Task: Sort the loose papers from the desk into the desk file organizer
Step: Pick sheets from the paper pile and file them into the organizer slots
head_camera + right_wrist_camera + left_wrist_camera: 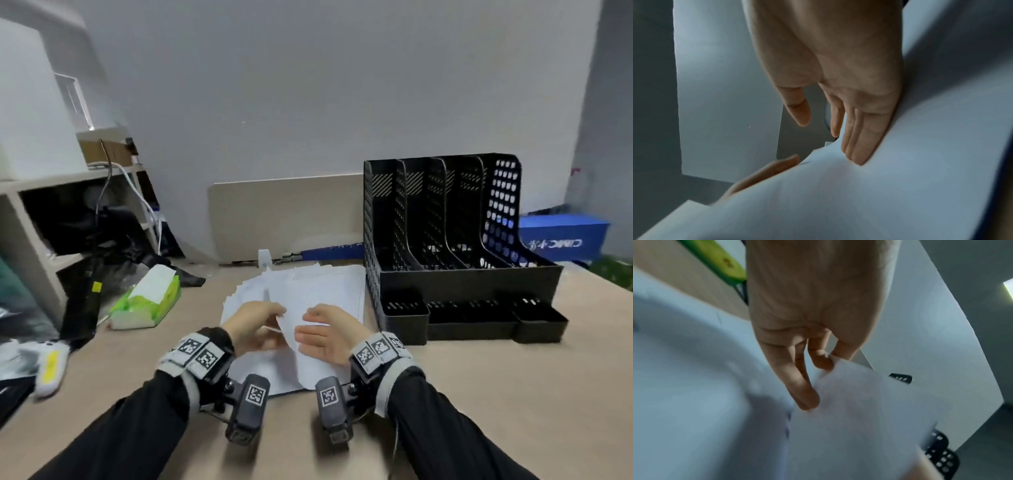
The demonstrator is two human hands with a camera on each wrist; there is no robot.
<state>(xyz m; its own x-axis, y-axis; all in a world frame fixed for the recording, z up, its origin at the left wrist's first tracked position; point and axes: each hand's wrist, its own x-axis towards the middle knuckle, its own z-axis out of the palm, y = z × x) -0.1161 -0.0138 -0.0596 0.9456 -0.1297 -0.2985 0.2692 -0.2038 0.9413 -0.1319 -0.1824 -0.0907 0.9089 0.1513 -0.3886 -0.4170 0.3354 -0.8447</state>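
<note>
Left hand (255, 323): pinches lifted sheet (291, 329) corner.
Right hand (329, 334): fingers straight, flat against sheet.
File organizer (455, 240): right of both hands, nearer right hand.

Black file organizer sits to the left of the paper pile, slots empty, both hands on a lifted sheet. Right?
Not quite: the file organizer stands to the right of the paper pile, as the head view shows. The rest holds: its slots look empty, the left hand pinches the lifted sheet, and the right hand rests flat against it.
</note>
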